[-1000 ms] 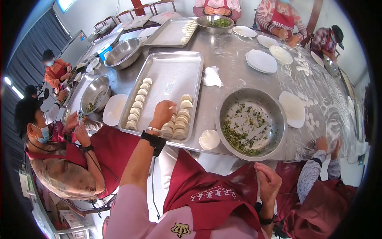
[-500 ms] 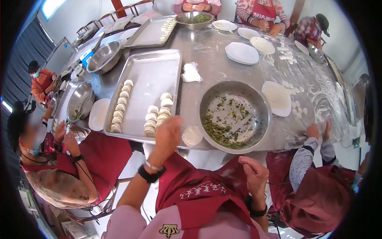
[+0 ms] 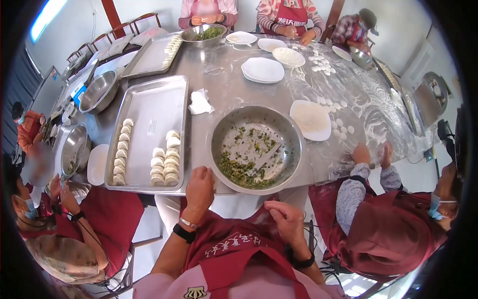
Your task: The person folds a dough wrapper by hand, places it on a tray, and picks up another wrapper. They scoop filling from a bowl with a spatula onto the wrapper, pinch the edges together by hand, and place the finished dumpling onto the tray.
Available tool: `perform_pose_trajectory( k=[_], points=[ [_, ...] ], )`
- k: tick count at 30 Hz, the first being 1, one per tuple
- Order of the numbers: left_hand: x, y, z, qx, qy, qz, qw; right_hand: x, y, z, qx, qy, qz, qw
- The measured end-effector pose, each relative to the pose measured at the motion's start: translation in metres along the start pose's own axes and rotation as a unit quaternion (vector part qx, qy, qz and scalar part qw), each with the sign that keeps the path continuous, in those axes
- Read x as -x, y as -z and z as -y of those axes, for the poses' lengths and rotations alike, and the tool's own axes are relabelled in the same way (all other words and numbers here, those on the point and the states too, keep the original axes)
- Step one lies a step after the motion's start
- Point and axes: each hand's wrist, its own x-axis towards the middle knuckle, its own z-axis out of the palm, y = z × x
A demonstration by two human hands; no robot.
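Observation:
My left hand (image 3: 200, 192) is at the table's front edge, between the tray and the mixing bowl, its fingers curled downward. What they hold, if anything, is hidden beneath them. My right hand (image 3: 288, 219) hovers in front of the bowl, above my apron, with its fingers loosely folded and nothing seen in them. The steel mixing bowl (image 3: 219, 124) contains chopped green filling (image 3: 244, 172) and a pale flat utensil (image 3: 268, 155). On the metal tray (image 3: 159, 99) to the left, folded dumplings (image 3: 164, 167) stand in rows.
Stacked white plates (image 3: 263, 70), a crumpled white cloth (image 3: 200, 102) and a floury plate (image 3: 311, 120) lie beyond the bowl. Dough rounds (image 3: 340, 130) dot the floured table at right. Another steel bowl (image 3: 99, 92) stands at left. Co-workers sit on both sides and opposite.
My view has turned right. My left hand has moved from above the tray's dumplings to the place beside the bowl where a dumpling wrapper lay. That wrapper is now out of sight.

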Motion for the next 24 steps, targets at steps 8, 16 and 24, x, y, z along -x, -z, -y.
perform_pose_trajectory(
  k=[8, 16, 24],
  points=[
    [0.003, -0.019, 0.022, 0.036, 0.01, -0.09, 0.995, -0.017, 0.01, -0.027, 0.011, -0.093, -0.123, 0.988],
    [-0.004, -0.014, 0.037, 0.118, -0.017, -0.075, 0.99, -0.083, 0.02, -0.108, 0.175, 0.027, -0.256, 0.95],
    [-0.005, -0.019, 0.033, 0.129, 0.045, -0.069, 0.988, -0.115, -0.007, -0.106, 0.225, 0.033, -0.314, 0.922]
  ],
)
